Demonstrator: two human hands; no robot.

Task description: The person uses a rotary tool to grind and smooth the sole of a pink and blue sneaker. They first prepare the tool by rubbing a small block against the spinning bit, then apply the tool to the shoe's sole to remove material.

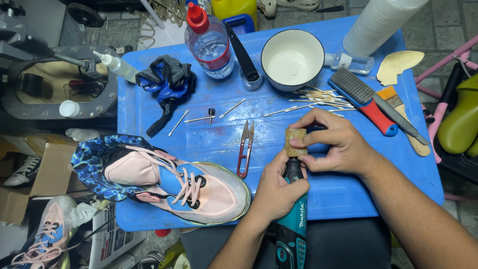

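Blue plastic, scuffed and streaked, forms the small table (pixel 318 194) where I work, set on grey paving crowded with boxes and spare shoes. My left hand (pixel 275 192) is clenched around the black neck of a teal rotary tool (pixel 293 226), which stands upright at the table's near edge. My right hand (pixel 334 141) pinches the rough tan sanding drum (pixel 296 142) on the tool's tip between thumb and fingers.

Just left of the tool lie red-handled thread snips (pixel 244 148); further left, a pink and blue mesh sneaker (pixel 174 182) rests on its side, laces loose, its toe toward the tool. Beyond the tool, cotton swabs (pixel 318 97) scatter beside a white enamel bowl (pixel 292 60) with a dark rim. Right of the swabs sit a stiff-bristled red-handled brush (pixel 366 99) and a flat wooden paintbrush (pixel 406 122). Far left of the bowl, a clear water bottle (pixel 208 42) with a red cap stands near crumpled blue and black gloves (pixel 167 82).
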